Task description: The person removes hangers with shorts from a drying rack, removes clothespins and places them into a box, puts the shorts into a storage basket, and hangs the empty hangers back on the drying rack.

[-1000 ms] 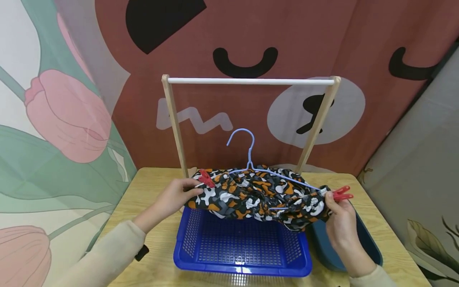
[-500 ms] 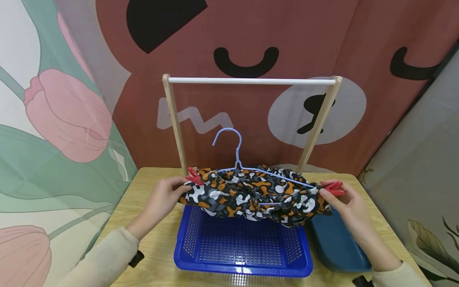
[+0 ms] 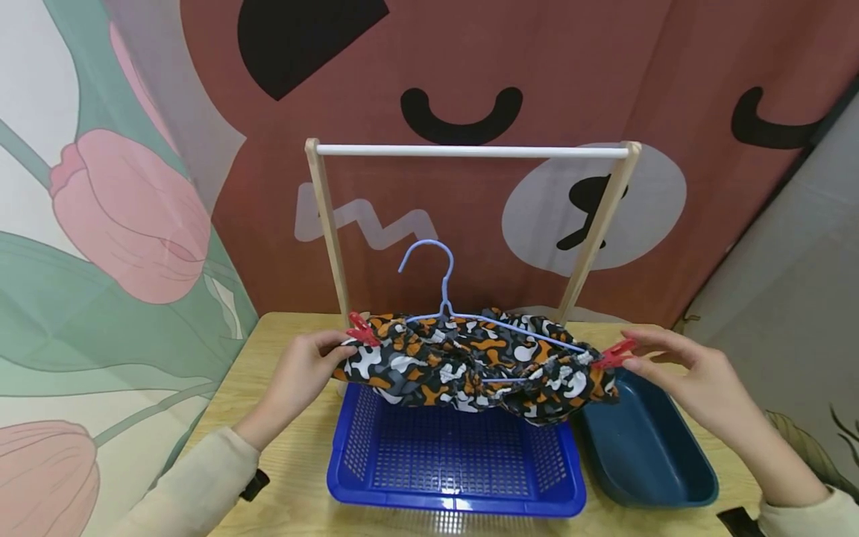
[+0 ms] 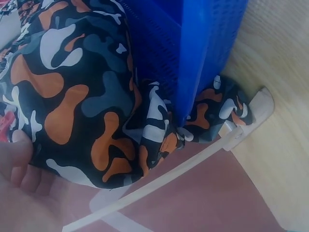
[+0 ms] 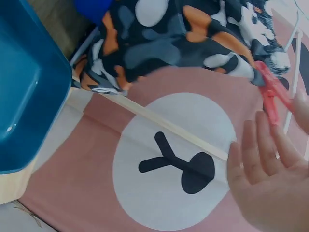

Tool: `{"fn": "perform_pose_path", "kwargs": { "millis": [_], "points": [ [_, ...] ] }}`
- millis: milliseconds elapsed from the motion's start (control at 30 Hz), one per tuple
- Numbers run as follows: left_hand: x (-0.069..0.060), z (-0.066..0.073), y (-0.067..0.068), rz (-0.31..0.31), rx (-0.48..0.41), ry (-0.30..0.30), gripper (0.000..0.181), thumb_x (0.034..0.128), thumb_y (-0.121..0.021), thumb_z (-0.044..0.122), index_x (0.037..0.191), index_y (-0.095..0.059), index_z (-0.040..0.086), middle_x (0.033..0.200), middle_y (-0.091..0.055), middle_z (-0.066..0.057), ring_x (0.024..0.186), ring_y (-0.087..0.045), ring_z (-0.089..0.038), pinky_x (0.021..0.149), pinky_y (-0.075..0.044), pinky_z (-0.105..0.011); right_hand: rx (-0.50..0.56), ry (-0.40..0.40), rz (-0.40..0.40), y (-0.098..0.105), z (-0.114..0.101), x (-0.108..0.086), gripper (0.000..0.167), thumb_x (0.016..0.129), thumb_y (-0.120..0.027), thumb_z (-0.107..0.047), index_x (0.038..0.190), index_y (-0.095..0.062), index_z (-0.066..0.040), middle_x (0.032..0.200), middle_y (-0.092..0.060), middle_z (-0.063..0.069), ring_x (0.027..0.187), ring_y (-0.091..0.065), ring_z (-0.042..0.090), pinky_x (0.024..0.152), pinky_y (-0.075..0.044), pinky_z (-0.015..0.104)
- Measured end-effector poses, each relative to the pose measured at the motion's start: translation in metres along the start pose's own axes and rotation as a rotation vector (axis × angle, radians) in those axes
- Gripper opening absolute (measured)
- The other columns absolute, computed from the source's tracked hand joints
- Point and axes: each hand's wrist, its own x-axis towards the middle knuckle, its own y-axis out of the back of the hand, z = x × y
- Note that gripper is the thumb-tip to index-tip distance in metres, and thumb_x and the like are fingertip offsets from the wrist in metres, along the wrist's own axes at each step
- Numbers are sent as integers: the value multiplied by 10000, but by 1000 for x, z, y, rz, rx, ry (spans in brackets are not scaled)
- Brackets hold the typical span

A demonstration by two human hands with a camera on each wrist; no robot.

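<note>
Wooden table (image 3: pixel 295 477), lower frame: left hand (image 3: pixel 303 371) pinches patterned cloth (image 3: pixel 416 373) left of centre; right hand (image 3: pixel 699 380) loosely spread at red clip (image 3: pixel 614 353), right of centre, contact unclear.

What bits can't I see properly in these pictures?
Head view: much of the blue hanger, covered by the patterned cloth.
Head view: the far rim of the blue basket, hidden by the patterned cloth.
Left wrist view: part of the left hand, cut off by the left edge.
Right wrist view: part of the teal tub, cut off by the left edge.
</note>
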Motion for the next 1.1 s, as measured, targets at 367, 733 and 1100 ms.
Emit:
{"fn": "perform_pose_path", "kwargs": {
  "millis": [367,733,1100],
  "points": [
    [1,-1,1,4,108,-115,135,906,-724,83,1032,-748,40,908,-730,-56,659,-574,-99,585,-489,-261,-184,153,126,-2,-24,5,309,793,-831,-104,1083,-732,-73,1006,-719,124,866,-638,230,668,-416,133],
    [0,-3,3,-48,175,-134,149,900,-739,110,1042,-762,73,860,-707,-2,585,-482,-74,523,-409,-252,-185,256,221,-15,-36,-1,361,759,-802,46,1083,-695,-73,909,-664,32,787,-541,-35,590,-393,142],
    [-3,-2,-1,-47,101,-127,80,883,-752,101,962,-757,87,789,-670,44,608,-489,-88,556,-416,-257,-140,340,303,-21,-42,-4,422,658,-829,123,1030,-719,-42,919,-684,42,830,-530,-174,696,-419,52]
  ]
}}
